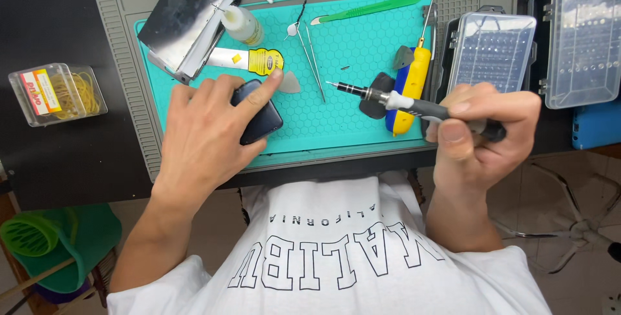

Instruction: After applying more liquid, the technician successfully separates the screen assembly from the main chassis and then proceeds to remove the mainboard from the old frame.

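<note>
A teal honeycomb-patterned mat (362, 105) lies on a grey work pad (123, 63), beside a yellow-and-blue screwdriver (410, 88).

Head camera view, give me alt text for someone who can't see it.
A person's left hand presses a small dark device onto a teal mat while the right hand holds a precision screwdriver. Tweezers lie nearby.
</note>
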